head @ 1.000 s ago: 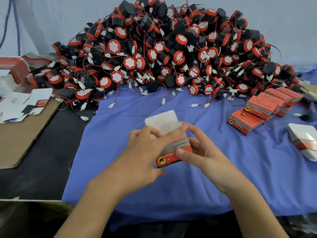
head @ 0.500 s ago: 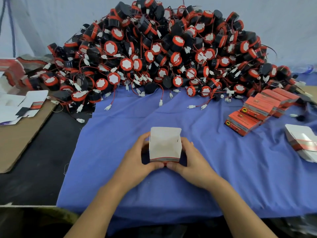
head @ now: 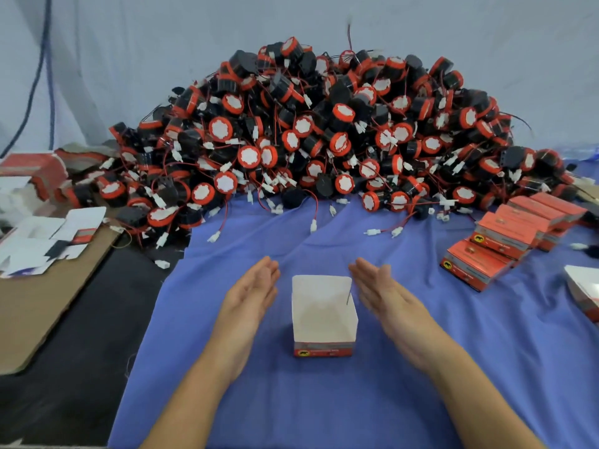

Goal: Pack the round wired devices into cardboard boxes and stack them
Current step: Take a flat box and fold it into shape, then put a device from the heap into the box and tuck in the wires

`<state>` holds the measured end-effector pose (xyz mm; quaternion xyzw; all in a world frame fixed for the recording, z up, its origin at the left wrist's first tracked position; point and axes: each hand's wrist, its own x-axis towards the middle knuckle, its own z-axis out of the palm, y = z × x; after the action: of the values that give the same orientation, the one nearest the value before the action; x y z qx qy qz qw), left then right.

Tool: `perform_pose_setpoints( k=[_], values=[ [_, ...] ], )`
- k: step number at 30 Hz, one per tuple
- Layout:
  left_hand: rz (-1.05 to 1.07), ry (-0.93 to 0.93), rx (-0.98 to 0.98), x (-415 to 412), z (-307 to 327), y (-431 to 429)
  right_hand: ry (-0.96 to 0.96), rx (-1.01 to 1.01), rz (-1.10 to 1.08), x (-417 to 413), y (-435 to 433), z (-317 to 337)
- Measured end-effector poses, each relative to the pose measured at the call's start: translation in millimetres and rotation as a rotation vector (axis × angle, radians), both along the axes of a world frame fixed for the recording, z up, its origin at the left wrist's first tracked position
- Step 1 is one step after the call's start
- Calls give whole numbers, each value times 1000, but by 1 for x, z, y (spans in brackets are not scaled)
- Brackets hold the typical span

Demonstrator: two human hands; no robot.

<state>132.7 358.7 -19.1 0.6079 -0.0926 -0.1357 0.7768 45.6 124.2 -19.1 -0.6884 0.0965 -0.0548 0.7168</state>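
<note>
A small cardboard box (head: 322,315) stands upright on the blue cloth (head: 405,367), its top open and its white inside bare. My left hand (head: 251,293) hovers just left of the box with straight fingers, not touching it. My right hand (head: 381,294) is held the same way on the box's right side, also apart from it. A big heap of round black-and-red wired devices (head: 311,140) with white connectors fills the back of the table. Closed red boxes (head: 509,234) lie stacked in a row at the right.
Flat unfolded box blanks (head: 48,241) lie on a brown cardboard sheet (head: 42,299) at the left. More flat blanks (head: 586,293) sit at the right edge. Loose white connectors on red wires (head: 312,222) trail onto the cloth beyond the box.
Both hands were folding and pressing the box into shape; now they have let go and moved apart to either side, leaving the box standing open on the cloth.
</note>
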Motion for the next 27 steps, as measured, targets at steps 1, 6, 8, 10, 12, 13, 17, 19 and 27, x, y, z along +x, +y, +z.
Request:
perform_pose_setpoints(
  k=[1, 6, 8, 10, 12, 13, 17, 19, 27],
  values=[
    [11, 12, -17, 11, 2, -7, 14, 34, -14, 15, 0, 4],
    [51, 1, 78, 75, 12, -52, 28, 96, -74, 97, 10, 24],
    [86, -13, 145, 105, 12, -74, 36, 105, -45, 133, 13, 30],
    [74, -55, 238, 136, 7, -93, 49, 128, 10, 173, 16, 33],
    [70, -86, 322, 160, 4, -110, 86, 147, 29, 205, 21, 36],
    [71, -91, 348, 172, 2, -117, 113, 153, 18, 221, 24, 37],
    [27, -125, 418, 211, -5, -138, 141, 112, -104, 269, 18, 22],
    [3, -167, 488, 226, -12, -139, 135, 24, -134, 283, 9, 9],
    [21, -194, 458, 241, -24, -128, -6, -226, -310, 297, 6, -25]
  ],
)
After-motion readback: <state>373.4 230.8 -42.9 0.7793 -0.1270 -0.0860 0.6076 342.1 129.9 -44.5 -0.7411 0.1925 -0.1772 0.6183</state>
